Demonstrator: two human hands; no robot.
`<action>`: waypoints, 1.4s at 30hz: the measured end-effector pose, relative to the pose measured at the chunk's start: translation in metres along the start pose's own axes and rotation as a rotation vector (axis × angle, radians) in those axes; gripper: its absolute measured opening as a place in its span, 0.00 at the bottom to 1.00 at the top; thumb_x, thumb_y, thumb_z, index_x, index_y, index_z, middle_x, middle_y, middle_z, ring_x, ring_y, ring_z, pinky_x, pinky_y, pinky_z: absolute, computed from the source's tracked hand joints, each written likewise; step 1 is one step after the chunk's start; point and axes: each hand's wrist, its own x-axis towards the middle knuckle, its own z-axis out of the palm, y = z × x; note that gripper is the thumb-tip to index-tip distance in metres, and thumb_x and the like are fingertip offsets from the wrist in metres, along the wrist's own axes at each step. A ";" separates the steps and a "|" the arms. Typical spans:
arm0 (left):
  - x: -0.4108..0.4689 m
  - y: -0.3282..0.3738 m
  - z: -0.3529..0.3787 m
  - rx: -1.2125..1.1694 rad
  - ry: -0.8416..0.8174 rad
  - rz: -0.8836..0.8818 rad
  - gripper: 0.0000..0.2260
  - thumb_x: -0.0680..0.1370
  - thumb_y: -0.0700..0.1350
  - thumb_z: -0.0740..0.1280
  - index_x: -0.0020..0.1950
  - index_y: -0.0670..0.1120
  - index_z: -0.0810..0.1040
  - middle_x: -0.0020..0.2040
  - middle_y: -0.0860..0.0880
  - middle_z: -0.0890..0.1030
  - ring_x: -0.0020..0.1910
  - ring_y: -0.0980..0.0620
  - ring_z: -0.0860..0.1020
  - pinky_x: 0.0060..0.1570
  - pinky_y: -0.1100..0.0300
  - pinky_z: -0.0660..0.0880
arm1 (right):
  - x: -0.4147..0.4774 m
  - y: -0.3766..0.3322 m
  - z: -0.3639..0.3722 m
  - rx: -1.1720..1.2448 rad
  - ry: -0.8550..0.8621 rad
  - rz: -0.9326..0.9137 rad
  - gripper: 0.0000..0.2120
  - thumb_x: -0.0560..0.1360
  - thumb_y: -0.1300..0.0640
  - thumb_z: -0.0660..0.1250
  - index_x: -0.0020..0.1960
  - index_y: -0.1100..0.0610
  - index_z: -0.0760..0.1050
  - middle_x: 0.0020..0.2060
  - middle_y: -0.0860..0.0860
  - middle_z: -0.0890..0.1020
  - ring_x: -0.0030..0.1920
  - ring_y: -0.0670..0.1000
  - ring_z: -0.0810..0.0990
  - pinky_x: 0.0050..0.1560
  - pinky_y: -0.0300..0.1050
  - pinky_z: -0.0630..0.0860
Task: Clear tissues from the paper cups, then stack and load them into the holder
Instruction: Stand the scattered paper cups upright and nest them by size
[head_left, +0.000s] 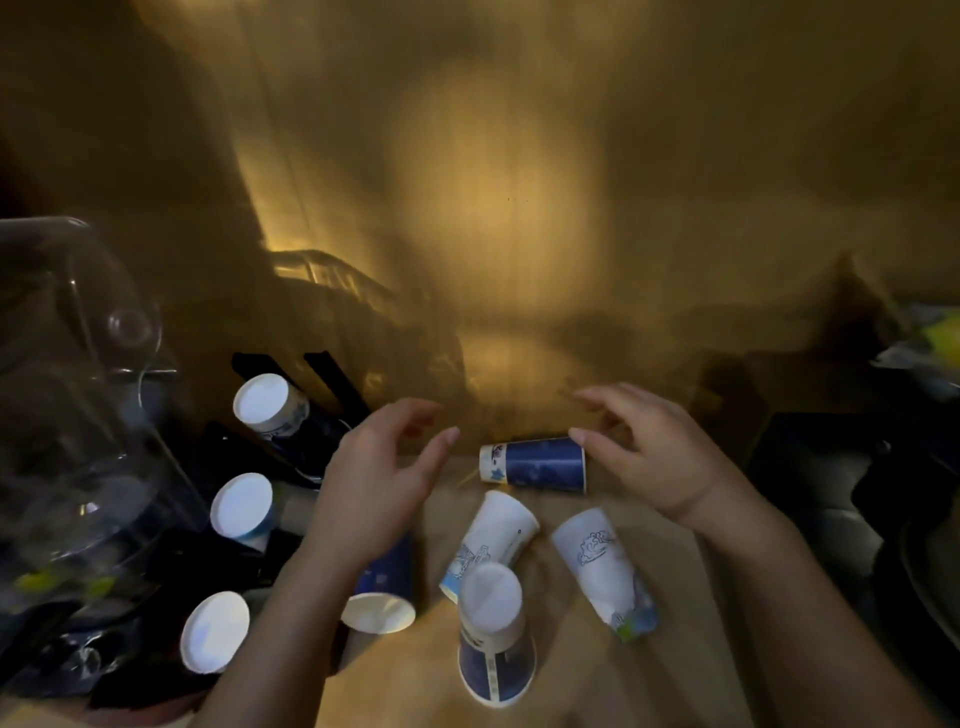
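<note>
Dim amber light, frame blurred. Blue paper cup lying on its side near the desk's far edge, narrow base toward the left, rim toward the right. Nearer: two white cups on their sides, one blue cup upside down, another blue cup tipped over partly under the left forearm. Three more cup bottoms showing along the left edge among black holder parts.

Left hand hovering left of the lying cup, grip open, fingers curled, holding nothing. Right hand at the cup's rim end, grip open, thumb tip at the rim; contact unclear.
</note>
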 end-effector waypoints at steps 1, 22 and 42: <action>0.003 -0.002 0.003 -0.012 -0.010 -0.009 0.12 0.74 0.52 0.67 0.56 0.52 0.78 0.49 0.57 0.79 0.46 0.65 0.75 0.44 0.70 0.69 | 0.000 0.004 0.001 -0.011 0.004 0.011 0.17 0.74 0.55 0.66 0.62 0.55 0.71 0.51 0.48 0.75 0.49 0.46 0.73 0.51 0.43 0.72; -0.015 -0.131 0.141 0.137 -0.620 -0.412 0.35 0.72 0.56 0.70 0.73 0.46 0.57 0.71 0.43 0.68 0.67 0.44 0.69 0.64 0.50 0.69 | -0.056 0.120 0.124 -0.253 -0.278 0.670 0.31 0.72 0.45 0.64 0.69 0.54 0.57 0.64 0.56 0.71 0.63 0.58 0.70 0.59 0.52 0.67; 0.022 -0.119 0.113 -0.148 -0.219 -0.282 0.23 0.65 0.49 0.77 0.55 0.53 0.71 0.50 0.54 0.74 0.51 0.52 0.74 0.42 0.62 0.70 | -0.053 0.128 0.106 0.002 -0.020 0.725 0.39 0.64 0.50 0.75 0.68 0.51 0.59 0.64 0.56 0.70 0.59 0.58 0.73 0.56 0.52 0.73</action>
